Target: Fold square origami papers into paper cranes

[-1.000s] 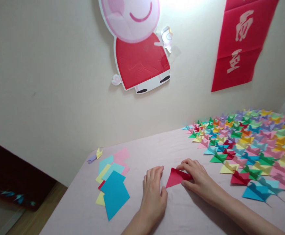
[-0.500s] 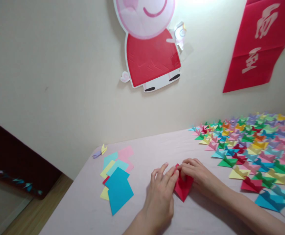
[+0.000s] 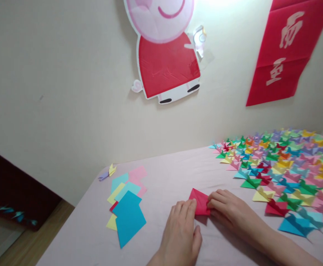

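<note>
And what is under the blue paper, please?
Yellow paper, red paper and turquoise paper stick out from beneath the blue paper; the parts it covers, and anything wholly under it, cannot be seen.

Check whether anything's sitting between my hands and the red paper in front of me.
Nothing visible is. Your left hand touches the red paper at its left side and your right hand at its right. The loose sheets and folded paper figures lie apart, to either side.
</note>
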A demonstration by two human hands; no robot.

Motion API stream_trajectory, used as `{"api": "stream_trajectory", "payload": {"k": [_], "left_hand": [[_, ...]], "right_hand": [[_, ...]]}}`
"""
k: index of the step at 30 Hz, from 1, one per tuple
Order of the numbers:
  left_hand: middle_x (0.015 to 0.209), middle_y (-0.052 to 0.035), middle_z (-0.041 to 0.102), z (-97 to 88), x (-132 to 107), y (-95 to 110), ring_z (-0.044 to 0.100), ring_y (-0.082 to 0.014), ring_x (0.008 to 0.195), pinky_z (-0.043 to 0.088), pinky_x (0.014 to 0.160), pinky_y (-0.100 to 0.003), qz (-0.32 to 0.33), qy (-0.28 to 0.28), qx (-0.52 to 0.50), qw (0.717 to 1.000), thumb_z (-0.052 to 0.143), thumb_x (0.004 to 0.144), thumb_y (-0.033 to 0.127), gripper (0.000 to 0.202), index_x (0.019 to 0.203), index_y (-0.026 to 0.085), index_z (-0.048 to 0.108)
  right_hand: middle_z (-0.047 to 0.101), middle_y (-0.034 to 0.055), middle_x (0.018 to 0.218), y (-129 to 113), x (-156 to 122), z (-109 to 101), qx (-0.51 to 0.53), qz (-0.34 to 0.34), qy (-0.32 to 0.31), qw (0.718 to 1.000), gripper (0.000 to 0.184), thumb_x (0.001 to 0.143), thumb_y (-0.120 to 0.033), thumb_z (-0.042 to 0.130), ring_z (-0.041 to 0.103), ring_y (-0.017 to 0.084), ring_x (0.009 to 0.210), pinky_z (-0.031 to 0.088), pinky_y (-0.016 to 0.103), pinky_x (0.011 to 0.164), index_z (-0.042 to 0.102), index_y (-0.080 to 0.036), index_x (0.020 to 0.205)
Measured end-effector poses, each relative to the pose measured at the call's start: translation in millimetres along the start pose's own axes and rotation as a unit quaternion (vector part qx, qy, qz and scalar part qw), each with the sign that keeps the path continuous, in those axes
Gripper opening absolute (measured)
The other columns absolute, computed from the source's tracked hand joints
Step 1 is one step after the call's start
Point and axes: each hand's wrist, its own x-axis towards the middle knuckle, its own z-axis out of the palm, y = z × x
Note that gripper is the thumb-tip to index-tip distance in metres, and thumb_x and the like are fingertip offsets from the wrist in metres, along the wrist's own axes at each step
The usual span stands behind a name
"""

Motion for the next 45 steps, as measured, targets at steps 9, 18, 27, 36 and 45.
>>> {"api": "stream_trajectory", "payload": {"k": [9, 18, 27, 36, 45], "left_hand": [[0.149, -0.0159, 0.039, 14.0, -6.6, -8.4, 0.042, -0.0339, 0.129, 0.038, 0.106, -0.052, -0.019, 0.018, 0.046, 0.999, 0.05, 0.085, 0.02, 0.066, 0.149, 0.017, 0.034], [0.144, -0.011, 0.048, 6.6, -2.9, -2.1, 0.046, -0.0323, 0.121, 0.039, 0.104, -0.052, -0.029, 0.012, 0.051, 0.998, 0.05, 0.091, 0.031, 0.053, 0.142, 0.02, 0.046], [0.143, -0.0056, 0.051, 6.7, 0.7, -2.2, 0.047, -0.0305, 0.112, 0.041, 0.099, -0.048, -0.016, 0.028, 0.063, 0.997, 0.05, 0.093, 0.036, 0.049, 0.14, 0.019, 0.05], [0.141, -0.0032, 0.052, 3.3, 1.8, -0.9, 0.047, -0.028, 0.105, 0.044, 0.092, -0.046, 0.012, 0.041, 0.092, 0.995, 0.052, 0.092, 0.032, 0.051, 0.142, 0.024, 0.046], [0.142, -0.0049, 0.049, 6.1, 2.5, 1.0, 0.045, -0.0301, 0.107, 0.043, 0.093, -0.047, 0.001, 0.028, 0.093, 0.995, 0.049, 0.09, 0.026, 0.053, 0.143, 0.024, 0.045]], "right_hand": [[0.07, 0.005, 0.083, -5.0, 39.8, -0.4, 0.052, 0.245, -0.079, 0.965, 0.016, 0.092, -0.022, 0.048, 0.064, 0.02, 0.075, 0.042, 0.027, 0.066, 0.06, -0.021, 0.08], [0.072, 0.0024, 0.08, -3.6, 43.2, 7.4, 0.055, 0.261, -0.045, 0.963, 0.008, 0.084, -0.02, 0.054, 0.066, 0.019, 0.071, 0.04, 0.025, 0.061, 0.062, -0.023, 0.086], [0.072, 0.0034, 0.084, -2.4, 46.9, 7.5, 0.03, 0.267, -0.078, 0.96, 0.011, 0.088, -0.017, 0.053, 0.066, 0.019, 0.073, 0.041, 0.025, 0.063, 0.062, -0.022, 0.089], [0.072, 0.0043, 0.085, -4.4, 49.7, 5.2, 0.032, 0.274, -0.085, 0.958, 0.011, 0.089, -0.016, 0.052, 0.067, 0.019, 0.076, 0.04, 0.024, 0.064, 0.061, -0.021, 0.089], [0.073, 0.004, 0.085, -3.4, 49.4, 5.6, 0.046, 0.264, -0.066, 0.961, 0.011, 0.088, -0.017, 0.052, 0.066, 0.018, 0.076, 0.04, 0.024, 0.063, 0.061, -0.022, 0.087]]}}
